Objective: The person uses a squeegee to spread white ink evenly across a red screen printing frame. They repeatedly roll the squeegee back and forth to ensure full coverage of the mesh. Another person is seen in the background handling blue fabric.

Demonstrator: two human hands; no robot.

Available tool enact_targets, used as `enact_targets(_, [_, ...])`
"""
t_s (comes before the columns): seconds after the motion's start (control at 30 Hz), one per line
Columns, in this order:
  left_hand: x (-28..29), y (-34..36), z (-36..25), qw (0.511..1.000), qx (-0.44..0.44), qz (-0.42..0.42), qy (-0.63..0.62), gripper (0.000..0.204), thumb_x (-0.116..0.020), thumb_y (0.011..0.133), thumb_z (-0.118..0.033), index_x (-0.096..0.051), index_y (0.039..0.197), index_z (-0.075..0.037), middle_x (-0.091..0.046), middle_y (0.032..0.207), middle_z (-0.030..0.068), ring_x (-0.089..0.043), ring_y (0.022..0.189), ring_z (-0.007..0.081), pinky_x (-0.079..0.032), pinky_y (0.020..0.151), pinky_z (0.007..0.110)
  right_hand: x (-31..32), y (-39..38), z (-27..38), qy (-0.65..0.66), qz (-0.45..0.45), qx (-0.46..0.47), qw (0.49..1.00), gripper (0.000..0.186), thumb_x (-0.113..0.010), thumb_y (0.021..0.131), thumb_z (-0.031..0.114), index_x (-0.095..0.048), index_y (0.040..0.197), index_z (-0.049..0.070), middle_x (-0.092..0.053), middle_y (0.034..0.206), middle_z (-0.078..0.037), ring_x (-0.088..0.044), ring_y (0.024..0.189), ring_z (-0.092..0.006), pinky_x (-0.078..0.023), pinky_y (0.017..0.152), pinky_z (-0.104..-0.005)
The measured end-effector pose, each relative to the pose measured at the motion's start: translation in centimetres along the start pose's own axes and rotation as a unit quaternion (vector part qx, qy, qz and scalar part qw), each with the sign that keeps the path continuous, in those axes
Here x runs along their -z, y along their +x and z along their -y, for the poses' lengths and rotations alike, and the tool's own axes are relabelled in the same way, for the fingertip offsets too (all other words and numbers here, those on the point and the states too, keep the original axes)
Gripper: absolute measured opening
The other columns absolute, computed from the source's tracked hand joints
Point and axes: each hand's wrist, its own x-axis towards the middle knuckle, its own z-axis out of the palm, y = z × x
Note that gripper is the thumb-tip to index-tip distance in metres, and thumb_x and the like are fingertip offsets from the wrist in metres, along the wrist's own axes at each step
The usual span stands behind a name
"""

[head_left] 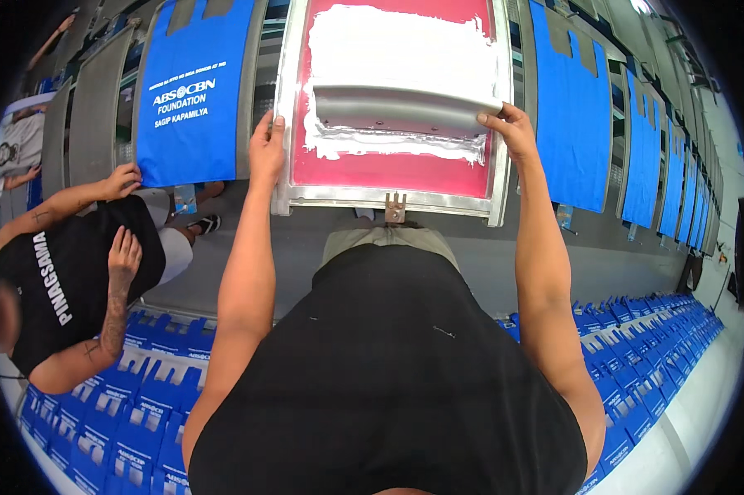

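Note:
A metal-framed pink screen (322,172) lies in front of me, with a thick patch of white paste (396,49) spread over it. My left hand (268,142) grips the frame's left edge (283,165). My right hand (512,128) holds the right end of a long metal squeegee (396,111), its fingers closed on it. The squeegee lies crosswise over the lower part of the white patch, which has streaks of paste below it. A small metal bracket (395,208) sticks out from the middle of the frame's near edge.
Blue bags (191,140) with white print lie on boards along both sides. A co-worker (124,256) in black is at my left, one hand on a bag; another person (21,140) stands farther left. Rows of blue bags (153,412) fill racks below.

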Motion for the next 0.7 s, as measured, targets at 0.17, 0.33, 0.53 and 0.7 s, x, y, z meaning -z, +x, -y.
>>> enact_targets(0.17, [1.1,-0.3,0.1,0.997,0.008,-0.005,0.073,0.056,-0.06,0.094,-0.038,-0.05,0.136,-0.002,-0.065,0.105,0.0153,-0.06,0.097,0.026,-0.045,0.09,0.035,-0.4,-0.3,0.4,-0.018,0.028,0.003,0.999,0.04,-0.08,0.071,0.014,-0.069,0.106,-0.002,-0.069,0.092,-0.005,-0.06,0.086,-0.0132,-0.047,0.081,-0.0283])
enact_targets(0.33, [2.4,-3.4,-9.9,0.938,-0.245,0.009,0.245,0.053,-0.07,0.084,-0.033,-0.057,0.128,-0.006,-0.056,0.119,0.018,-0.05,0.114,0.037,-0.04,0.099,0.044,-0.1,-4.4,9.0,-0.414,0.072,0.042,0.906,0.038,-0.073,0.067,0.009,-0.067,0.105,0.006,-0.069,0.095,-0.012,-0.064,0.094,-0.0226,-0.04,0.101,-0.0441])
enact_targets(0.53, [-1.3,-3.8,-16.5,0.771,-0.293,0.305,0.476,0.034,-0.076,0.072,-0.02,-0.066,0.101,-0.006,-0.064,0.098,0.0137,-0.06,0.099,0.0346,-0.048,0.081,0.043,-4.8,-7.7,7.8,-0.512,0.082,0.186,0.835,0.03,-0.059,0.065,0.002,-0.065,0.094,0.009,-0.067,0.085,-0.013,-0.062,0.088,-0.0356,-0.041,0.094,-0.0525])
enact_targets(0.7, [-6.3,5.2,-22.4,0.823,-0.372,0.181,0.389,0.016,-0.07,0.07,-0.012,-0.063,0.083,-0.006,-0.064,0.077,0.013,-0.063,0.08,0.0331,-0.048,0.074,0.046,-0.2,3.2,14.9,-0.542,0.069,0.174,0.82,0.029,-0.06,0.064,0.002,-0.066,0.092,0.01,-0.067,0.079,-0.015,-0.064,0.079,-0.0364,-0.048,0.077,-0.0468])
